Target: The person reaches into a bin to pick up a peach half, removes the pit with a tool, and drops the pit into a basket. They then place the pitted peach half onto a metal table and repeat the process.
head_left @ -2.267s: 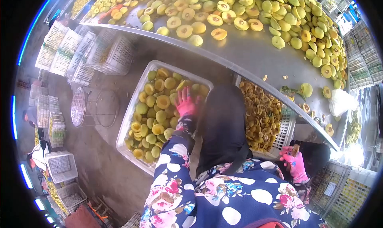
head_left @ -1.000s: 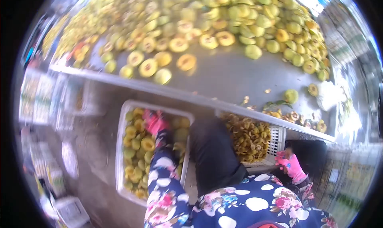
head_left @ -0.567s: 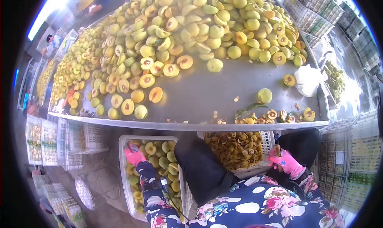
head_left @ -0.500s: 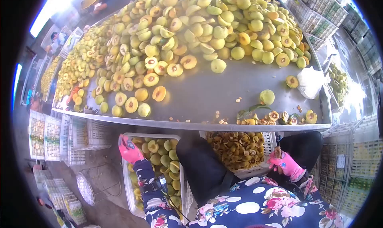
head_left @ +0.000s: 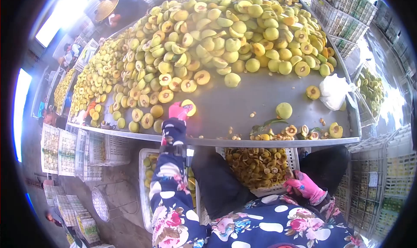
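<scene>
My left hand (head_left: 177,112), in a pink glove, reaches over the front of the metal table (head_left: 213,100). Its fingers are closed on a halved stone fruit (head_left: 189,107) with a pale yellow cut face. Just beyond lies a big heap of yellow-green stone fruit (head_left: 208,35), many cut in half with the pit showing. My right hand (head_left: 306,187), also gloved in pink, is curled low by my right knee. I cannot tell what its fingers hold. Close to it stands a crate (head_left: 295,157) of brown pits and fruit scraps (head_left: 256,165).
A white crate (head_left: 144,196) of fruit halves stands left of my legs, partly hidden by my sleeve. On the table are a white plastic bag (head_left: 334,91), a single fruit (head_left: 284,110) and scraps along the front edge. Stacked crates (head_left: 373,183) flank both sides. A person in a straw hat (head_left: 107,9) is at the far left.
My left hand has moved from above the left crate up onto the table and taken hold of a fruit half. The right hand has shifted slightly left. The view has tilted a little.
</scene>
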### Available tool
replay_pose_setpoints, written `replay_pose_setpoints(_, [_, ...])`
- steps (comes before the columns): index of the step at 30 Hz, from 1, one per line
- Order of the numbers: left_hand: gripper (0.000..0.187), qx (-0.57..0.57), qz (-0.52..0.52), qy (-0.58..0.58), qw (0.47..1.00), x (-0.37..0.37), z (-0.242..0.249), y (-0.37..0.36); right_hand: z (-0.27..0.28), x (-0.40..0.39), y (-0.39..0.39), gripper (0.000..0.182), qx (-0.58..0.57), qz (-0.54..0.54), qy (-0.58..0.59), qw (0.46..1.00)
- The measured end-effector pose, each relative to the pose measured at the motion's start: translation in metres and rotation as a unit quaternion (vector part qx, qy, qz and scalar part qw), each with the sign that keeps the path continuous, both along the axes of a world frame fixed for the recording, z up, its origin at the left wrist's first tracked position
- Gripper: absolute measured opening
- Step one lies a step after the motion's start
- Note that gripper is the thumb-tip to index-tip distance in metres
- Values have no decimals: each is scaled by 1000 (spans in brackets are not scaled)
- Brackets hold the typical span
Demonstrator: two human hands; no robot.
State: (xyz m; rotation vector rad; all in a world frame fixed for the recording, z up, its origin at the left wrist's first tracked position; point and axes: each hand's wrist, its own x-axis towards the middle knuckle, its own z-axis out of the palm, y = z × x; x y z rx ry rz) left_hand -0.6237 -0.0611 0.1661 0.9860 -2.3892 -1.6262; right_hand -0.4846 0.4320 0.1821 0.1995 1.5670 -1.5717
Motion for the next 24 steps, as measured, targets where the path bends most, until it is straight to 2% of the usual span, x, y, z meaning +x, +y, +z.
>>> replay_pose_setpoints(1, [40, 95, 29, 68, 993, 8, 14, 22, 3, -3, -1, 23, 7, 15, 15, 1000])
replay_pose_setpoints(2, [38, 271, 14, 135, 953, 19, 22, 35, 7, -4, -4, 23, 14, 30, 27, 999])
replay_pose_setpoints(3, [36, 437, 1, 194, 878, 32, 29, 49, 9, -6, -6, 23, 12, 39, 31, 999])
replay_pose_setpoints(6, [34, 624, -17, 218, 750, 67, 76, 113, 34, -21, -30, 25, 29, 105, 104, 989])
replay_pose_setpoints(9, [37, 688, -13, 196, 699, 90, 89, 160, 77, -34, -60, 26, 7, 122, 125, 985])
replay_pose_setpoints(13, [42, 716, 20, 138, 683, 107, 77, 201, 83, -36, -74, 27, -41, 132, 163, 977])
replay_pose_setpoints(17, [43, 636, -4, 126, 761, 120, 77, 233, 85, -33, -73, 25, -18, 142, 229, 963])
replay_pose_setpoints(19, [43, 629, -25, 129, 766, 123, 76, 246, 77, -31, -71, 22, 6, 146, 291, 945])
replay_pose_setpoints(24, [43, 634, -51, 135, 759, 127, 75, 260, 71, -24, -63, 26, 30, 131, 304, 943])
